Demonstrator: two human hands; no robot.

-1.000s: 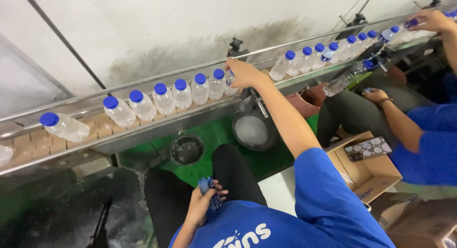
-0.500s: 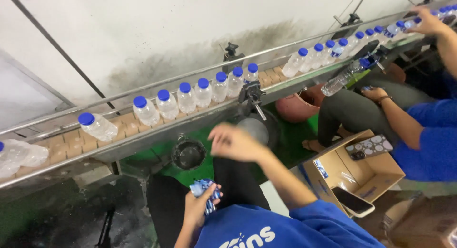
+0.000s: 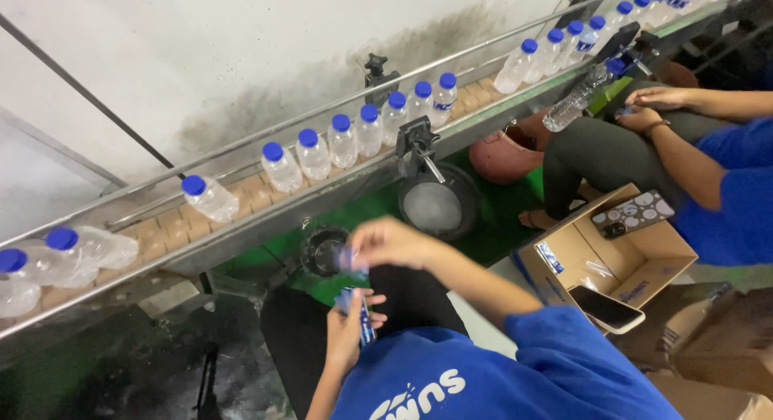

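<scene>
My left hand (image 3: 348,333) rests over my lap and holds a small stack of blue labels (image 3: 361,315). Just above it, my right hand (image 3: 388,241) pinches one blue label (image 3: 351,262); the motion blurs it. Beyond both hands, a row of clear plastic bottles with blue caps (image 3: 366,132) stands on a slanted conveyor (image 3: 250,198). One bottle (image 3: 208,198) stands apart to the left, and further bottles (image 3: 56,259) lie at the far left end.
A co-worker in blue sits at the right, a hand (image 3: 656,98) by a bottle (image 3: 576,99). An open cardboard box (image 3: 636,263) carries two phones on its flaps. A round basin (image 3: 435,204), a small dark bucket (image 3: 324,249) and a reddish pot (image 3: 503,156) sit under the conveyor.
My right hand has come back from the bottles on the conveyor down to the label stack in my left hand. The bottle row has shifted right, and more bottles have appeared at the left.
</scene>
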